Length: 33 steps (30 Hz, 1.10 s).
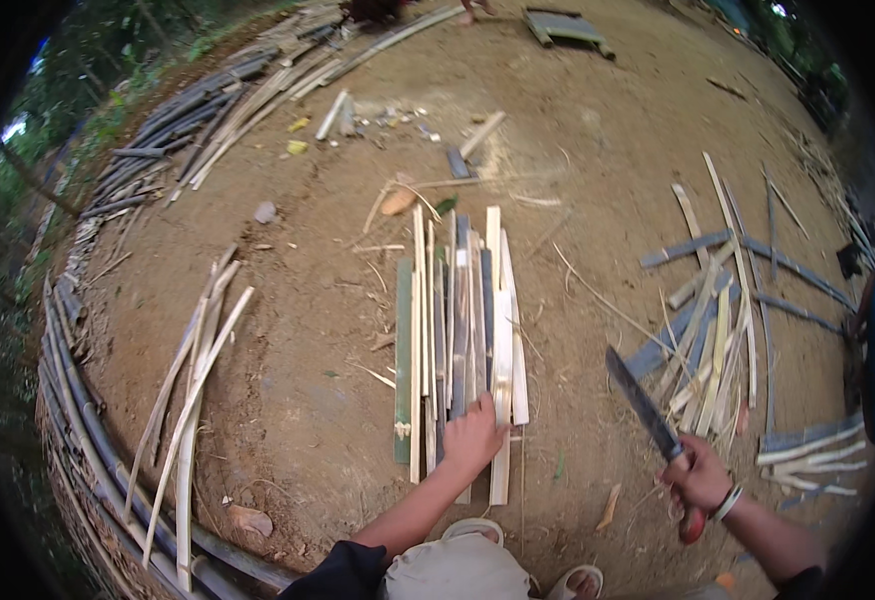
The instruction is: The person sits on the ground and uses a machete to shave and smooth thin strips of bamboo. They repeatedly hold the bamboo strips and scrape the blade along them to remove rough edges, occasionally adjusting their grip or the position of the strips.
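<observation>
My right hand [700, 476] is closed round the red handle of a long knife [642, 402], its dark blade pointing up and to the left, clear of the wood. In front of me a bundle of split bamboo strips [432, 330] lies lengthwise on the ground, some pale, some grey or green. Over the bundle's near end, my left hand [475, 436] has its fingers bent and closed on a pale bamboo strip [502, 350]; the fingertips are partly hidden.
Loose bamboo strips [196, 380] lie to the left, beside long dark poles [78, 365]. A crossed pile of strips [718, 340] spreads at the right. Farther off are more poles [173, 125], scraps of litter [388, 120] and a low bamboo frame [568, 28]. My sandalled feet are close below.
</observation>
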### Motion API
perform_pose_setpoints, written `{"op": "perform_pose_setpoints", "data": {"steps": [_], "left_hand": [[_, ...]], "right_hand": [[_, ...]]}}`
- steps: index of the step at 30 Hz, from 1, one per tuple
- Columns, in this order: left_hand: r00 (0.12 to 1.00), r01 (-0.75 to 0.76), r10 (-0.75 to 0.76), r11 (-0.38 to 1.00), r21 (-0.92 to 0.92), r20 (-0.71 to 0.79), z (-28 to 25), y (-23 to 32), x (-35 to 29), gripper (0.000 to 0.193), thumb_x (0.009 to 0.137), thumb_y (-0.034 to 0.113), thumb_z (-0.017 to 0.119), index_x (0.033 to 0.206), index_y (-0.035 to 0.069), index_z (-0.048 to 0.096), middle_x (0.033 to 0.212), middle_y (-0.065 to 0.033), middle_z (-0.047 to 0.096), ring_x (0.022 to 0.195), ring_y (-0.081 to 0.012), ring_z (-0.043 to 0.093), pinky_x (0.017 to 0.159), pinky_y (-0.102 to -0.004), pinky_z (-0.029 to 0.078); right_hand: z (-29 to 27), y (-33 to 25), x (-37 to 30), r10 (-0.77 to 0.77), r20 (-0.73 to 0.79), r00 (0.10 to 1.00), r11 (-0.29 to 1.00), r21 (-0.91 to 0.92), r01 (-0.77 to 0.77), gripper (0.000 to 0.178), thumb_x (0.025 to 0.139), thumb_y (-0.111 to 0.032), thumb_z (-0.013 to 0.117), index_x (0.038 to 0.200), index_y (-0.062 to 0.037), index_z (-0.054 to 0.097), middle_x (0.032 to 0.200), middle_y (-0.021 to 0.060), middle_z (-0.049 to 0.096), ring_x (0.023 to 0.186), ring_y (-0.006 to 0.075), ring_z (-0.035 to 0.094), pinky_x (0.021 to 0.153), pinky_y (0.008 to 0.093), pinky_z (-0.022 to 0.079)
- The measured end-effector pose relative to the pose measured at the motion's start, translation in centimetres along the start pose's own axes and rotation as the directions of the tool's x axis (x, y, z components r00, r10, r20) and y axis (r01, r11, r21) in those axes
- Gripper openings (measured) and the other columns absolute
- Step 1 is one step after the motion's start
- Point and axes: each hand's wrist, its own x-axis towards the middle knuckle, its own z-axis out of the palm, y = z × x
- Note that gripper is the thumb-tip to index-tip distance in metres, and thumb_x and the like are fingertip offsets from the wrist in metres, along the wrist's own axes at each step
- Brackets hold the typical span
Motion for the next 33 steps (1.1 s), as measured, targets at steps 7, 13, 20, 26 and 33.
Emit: {"op": "perform_pose_setpoints", "data": {"steps": [7,13,20,26,33], "left_hand": [[0.994,0.059,-0.065,0.996,-0.071,-0.085,-0.6,-1.0,-0.8,0.043,0.080,0.022,0.073,0.108,0.003,0.046,0.097,-0.0203,0.058,0.088,-0.0399,0.062,0.070,-0.0482,0.051],[0.971,0.014,-0.014,1.000,-0.004,-0.238,-0.9,-1.5,-1.9,0.036,0.079,0.012,0.069,0.106,0.001,0.047,0.096,-0.0176,0.053,0.095,-0.0374,0.058,0.073,-0.0467,0.052],[0.921,0.090,-0.321,0.727,-0.681,-0.222,0.6,-4.8,-2.4,0.021,0.082,0.003,0.059,0.102,-0.001,0.056,0.084,-0.0100,0.059,0.072,-0.0246,0.065,0.063,-0.0358,0.054],[0.848,0.320,-0.497,0.204,-0.925,0.183,-4.8,-1.8,-4.6,0.035,0.094,0.017,0.055,0.128,0.008,0.048,0.085,-0.0055,0.060,0.063,-0.0149,0.061,0.051,-0.0270,0.048],[0.924,-0.042,-0.122,0.910,-0.413,-0.362,-9.7,1.5,-7.1,0.022,0.091,0.015,0.061,0.109,0.003,0.062,0.067,-0.0077,0.062,0.060,-0.0123,0.060,0.050,-0.0306,0.047]], "right_hand": [[0.2,-2.7,-1.6,-0.060,-0.110,0.992,0.998,-0.020,0.058,0.035,0.082,0.001,0.066,0.110,-0.0024,0.045,0.057,0.0001,0.049,0.039,0.0112,0.050,0.035,0.0291,0.040],[0.9,3.8,-0.3,-0.128,-0.145,0.981,0.992,-0.005,0.128,0.033,0.080,-0.001,0.068,0.107,-0.0023,0.048,0.062,0.0001,0.051,0.045,0.0102,0.051,0.040,0.0278,0.041],[3.8,7.3,1.6,-0.140,-0.008,0.990,0.967,0.212,0.139,0.029,0.081,0.000,0.067,0.104,-0.0030,0.049,0.063,0.0003,0.051,0.044,0.0097,0.050,0.038,0.0274,0.039],[4.3,8.9,1.7,-0.122,0.042,0.992,0.938,0.330,0.101,0.026,0.082,0.000,0.066,0.101,-0.0033,0.048,0.061,-0.0006,0.049,0.043,0.0080,0.048,0.037,0.0265,0.037],[3.9,10.1,1.8,-0.344,-0.215,0.914,0.936,-0.002,0.351,0.021,0.084,-0.008,0.068,0.097,-0.0030,0.052,0.058,0.0018,0.048,0.045,0.0103,0.049,0.042,0.0288,0.039]]}}
